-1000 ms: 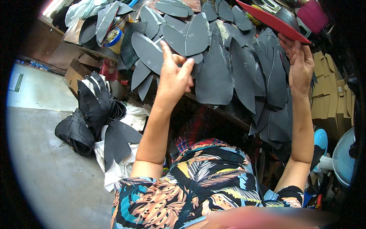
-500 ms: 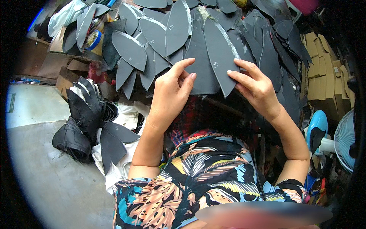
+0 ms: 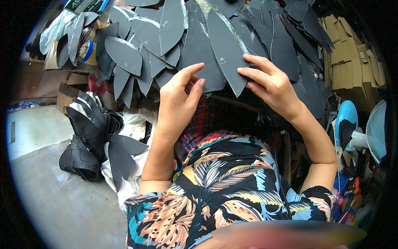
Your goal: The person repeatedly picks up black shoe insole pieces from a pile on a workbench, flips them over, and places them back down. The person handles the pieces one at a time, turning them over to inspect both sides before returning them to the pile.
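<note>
Long, pointed, leaf-shaped dark grey sheet pieces, with chalk marks and whitish strips along their edges, overlap in a heap before me. My right hand (image 3: 259, 74) holds the lower right edge of one such piece (image 3: 226, 58), close to its pointed end. Its whitish strip runs up the right side. My left hand (image 3: 188, 83) hovers left of that piece, thumb and index finger apart, with nothing visible between them. Beneath its fingertips lies a broader dark piece (image 3: 199, 54). What supports the heap is mostly hidden.
Stacked black curved pieces (image 3: 85, 124) stand at the left, beside two loose dark pieces (image 3: 120, 159) on white cloth. A yellowish jar with a blue rim (image 3: 86, 52) is at the back left. Cardboard (image 3: 350, 58) and a white fan (image 3: 376, 133) are at the right.
The heap and both hands sit slightly farther left and higher in the picture. My right hand keeps its place on the piece's edge; my left hand keeps nearly the same pose.
</note>
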A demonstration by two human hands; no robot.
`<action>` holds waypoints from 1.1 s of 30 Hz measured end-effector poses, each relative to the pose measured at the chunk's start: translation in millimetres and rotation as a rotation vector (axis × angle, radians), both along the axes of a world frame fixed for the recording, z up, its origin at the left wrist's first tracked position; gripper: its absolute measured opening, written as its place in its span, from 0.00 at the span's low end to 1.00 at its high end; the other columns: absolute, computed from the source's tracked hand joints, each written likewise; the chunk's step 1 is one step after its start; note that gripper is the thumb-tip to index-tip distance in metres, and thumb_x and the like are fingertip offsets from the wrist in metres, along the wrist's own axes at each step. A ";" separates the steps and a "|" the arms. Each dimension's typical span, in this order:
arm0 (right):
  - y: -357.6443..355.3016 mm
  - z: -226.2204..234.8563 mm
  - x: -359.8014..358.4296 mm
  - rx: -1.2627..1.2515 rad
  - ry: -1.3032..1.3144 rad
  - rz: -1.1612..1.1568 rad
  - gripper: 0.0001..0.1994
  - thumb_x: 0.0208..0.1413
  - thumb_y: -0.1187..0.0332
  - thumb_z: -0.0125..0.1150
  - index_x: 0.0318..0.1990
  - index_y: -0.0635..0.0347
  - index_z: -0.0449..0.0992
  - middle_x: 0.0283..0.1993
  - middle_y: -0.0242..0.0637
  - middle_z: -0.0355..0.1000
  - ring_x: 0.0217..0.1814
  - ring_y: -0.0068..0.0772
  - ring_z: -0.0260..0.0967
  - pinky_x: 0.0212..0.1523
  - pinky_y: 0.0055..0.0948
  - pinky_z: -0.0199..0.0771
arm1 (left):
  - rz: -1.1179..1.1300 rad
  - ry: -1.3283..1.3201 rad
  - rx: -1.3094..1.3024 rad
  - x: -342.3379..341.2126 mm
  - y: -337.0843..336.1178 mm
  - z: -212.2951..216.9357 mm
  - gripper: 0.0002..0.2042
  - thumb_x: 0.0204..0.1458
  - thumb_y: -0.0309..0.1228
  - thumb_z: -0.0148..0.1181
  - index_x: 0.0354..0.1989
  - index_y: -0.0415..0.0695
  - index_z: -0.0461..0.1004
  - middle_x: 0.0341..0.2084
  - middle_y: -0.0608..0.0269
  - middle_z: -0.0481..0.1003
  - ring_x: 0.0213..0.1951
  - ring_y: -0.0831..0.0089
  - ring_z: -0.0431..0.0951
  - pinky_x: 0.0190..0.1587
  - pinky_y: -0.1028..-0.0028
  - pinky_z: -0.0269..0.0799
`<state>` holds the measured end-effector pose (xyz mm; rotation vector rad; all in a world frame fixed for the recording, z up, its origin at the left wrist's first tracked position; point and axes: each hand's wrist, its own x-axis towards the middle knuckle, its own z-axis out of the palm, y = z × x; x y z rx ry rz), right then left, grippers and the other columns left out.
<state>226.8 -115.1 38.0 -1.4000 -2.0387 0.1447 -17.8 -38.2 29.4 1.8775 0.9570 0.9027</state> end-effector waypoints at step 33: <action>-63.1 -9.4 -5.1 -0.530 1.339 -0.078 0.24 0.68 0.71 0.49 0.68 0.68 0.56 0.37 0.37 0.77 0.29 0.22 0.75 0.30 0.20 0.77 | -0.495 -0.424 -0.752 32.0 -44.1 0.4 0.43 0.52 0.11 0.57 0.75 0.40 0.40 0.46 0.55 0.70 0.49 0.70 0.78 0.52 0.75 0.74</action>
